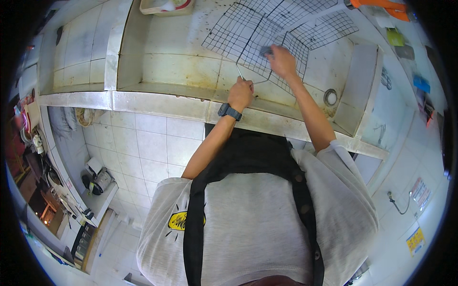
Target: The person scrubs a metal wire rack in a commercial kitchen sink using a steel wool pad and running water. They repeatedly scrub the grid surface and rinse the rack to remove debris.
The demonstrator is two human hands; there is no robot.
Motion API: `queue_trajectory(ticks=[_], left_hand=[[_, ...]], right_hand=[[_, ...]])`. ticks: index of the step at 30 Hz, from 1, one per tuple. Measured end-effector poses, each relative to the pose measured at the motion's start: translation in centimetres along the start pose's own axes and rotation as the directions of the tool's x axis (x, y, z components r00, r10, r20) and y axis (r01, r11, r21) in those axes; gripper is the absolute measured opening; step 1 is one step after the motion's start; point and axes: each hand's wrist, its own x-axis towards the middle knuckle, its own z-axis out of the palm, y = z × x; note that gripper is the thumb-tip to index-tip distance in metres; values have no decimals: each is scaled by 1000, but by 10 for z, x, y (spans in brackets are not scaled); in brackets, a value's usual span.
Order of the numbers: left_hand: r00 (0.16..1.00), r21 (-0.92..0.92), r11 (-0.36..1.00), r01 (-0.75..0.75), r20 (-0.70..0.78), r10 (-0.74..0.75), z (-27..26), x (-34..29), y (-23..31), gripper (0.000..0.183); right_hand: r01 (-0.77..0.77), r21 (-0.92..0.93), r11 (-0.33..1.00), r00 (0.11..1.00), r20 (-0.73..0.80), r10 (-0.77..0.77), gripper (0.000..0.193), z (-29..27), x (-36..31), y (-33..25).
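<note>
Inside a tiled sink (179, 71), my left hand (241, 94) is closed around the metal handle (240, 71) of a wire grill rack (253, 40). The rack's dark mesh lies tilted over the sink's floor and spreads away from me. My right hand (282, 62) pinches a small grey scouring pad (265, 51) and presses it on the mesh. The pad is slightly blurred, and the fingertips under it are partly hidden. Another mesh panel (327, 29) lies at the far right, joined to or overlapping the first; I cannot tell which.
A round drain (330, 97) sits at the sink's right end. A pale basin (167, 6) with a red rim stands at the far left of the sink. The raised front ledge (157, 102) runs between me and the sink. Something orange (386, 8) is at the far right.
</note>
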Motion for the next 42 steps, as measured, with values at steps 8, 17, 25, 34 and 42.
queue_trajectory(ticks=[8,17,25,34,42], left_hand=[[1000,180,984,16,-12,-14,-4,-4,12,7],[997,108,994,27,-69,-19,-16,-13,20,9],[997,73,996,57,-65,-53,-16,-12,19,12],[989,-44,993,113,-96,-117,-17,-15,16,14],[996,-14,996,89,-28,-89,-22,-6,21,11]], right_hand=[[-199,13,980,979,-35,200,23,34,72,-20],[-66,44,997,992,107,61,31,36,93,-10],[85,168,982,974,194,-117,37,35,72,-28],[-39,145,989,692,-710,132,42,-70,122,75],[-280,-72,957,731,-663,164,25,47,141,104]])
